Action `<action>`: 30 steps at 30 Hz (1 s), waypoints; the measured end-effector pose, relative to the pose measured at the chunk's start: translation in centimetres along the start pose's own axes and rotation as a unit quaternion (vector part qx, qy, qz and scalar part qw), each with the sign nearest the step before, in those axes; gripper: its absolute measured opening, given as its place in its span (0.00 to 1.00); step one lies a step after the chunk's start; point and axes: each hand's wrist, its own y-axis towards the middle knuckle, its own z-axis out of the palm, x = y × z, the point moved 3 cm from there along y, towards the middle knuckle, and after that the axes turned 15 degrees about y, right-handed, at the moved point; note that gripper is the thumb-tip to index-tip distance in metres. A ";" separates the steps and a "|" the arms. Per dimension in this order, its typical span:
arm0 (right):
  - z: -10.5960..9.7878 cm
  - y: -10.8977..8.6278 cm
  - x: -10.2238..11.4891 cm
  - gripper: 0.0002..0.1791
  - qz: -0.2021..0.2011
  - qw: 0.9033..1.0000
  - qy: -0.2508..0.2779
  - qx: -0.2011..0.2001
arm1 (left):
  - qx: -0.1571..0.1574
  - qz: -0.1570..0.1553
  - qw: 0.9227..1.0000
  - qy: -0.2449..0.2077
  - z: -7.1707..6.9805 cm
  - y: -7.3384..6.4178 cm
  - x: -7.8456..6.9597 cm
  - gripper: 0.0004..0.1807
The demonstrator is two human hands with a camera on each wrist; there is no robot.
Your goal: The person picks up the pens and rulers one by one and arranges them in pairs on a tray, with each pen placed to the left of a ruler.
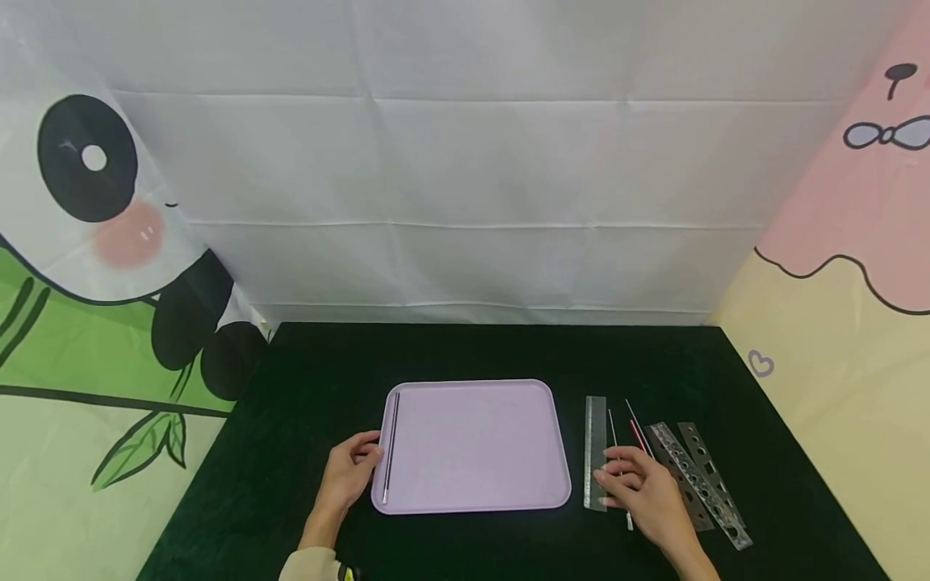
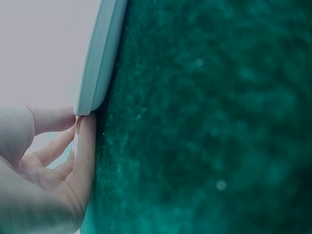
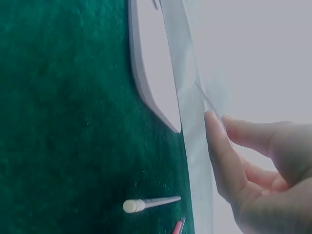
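Note:
A pale purple tray (image 1: 472, 448) lies on the dark green cloth. My left hand (image 1: 349, 472) pinches its left rim, thumb on the upper side and a finger beneath in the left wrist view. On the tray, along that side, is a slim dark stick (image 1: 390, 448), its exact kind unclear. To the right of the tray, my right hand (image 1: 643, 492) pinches a clear ruler (image 1: 595, 428) by its right edge. The right wrist view shows this ruler (image 3: 207, 100) edge-on, raised above the cloth. Below that hand lies a slim white-ended stick (image 3: 141, 204).
A red slim stick (image 1: 638, 436) lies just beyond the right hand. Farther right, several template strips with cut-outs overlap: a clear one (image 1: 708, 488) and a dark grey one (image 1: 701, 444). A white cloth wall (image 1: 494, 266) stands behind the table.

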 end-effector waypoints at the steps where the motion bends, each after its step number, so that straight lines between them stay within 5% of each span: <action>1: 0.2 0.0 0.1 0.21 0.001 1.000 0.002 0.000 | 0.000 0.000 1.000 0.001 0.0 0.0 0.0 0.19; 30: 5.0 1.1 1.3 0.19 -0.030 0.996 0.063 0.047 | -0.001 -0.004 1.000 0.002 0.1 0.1 0.2 0.19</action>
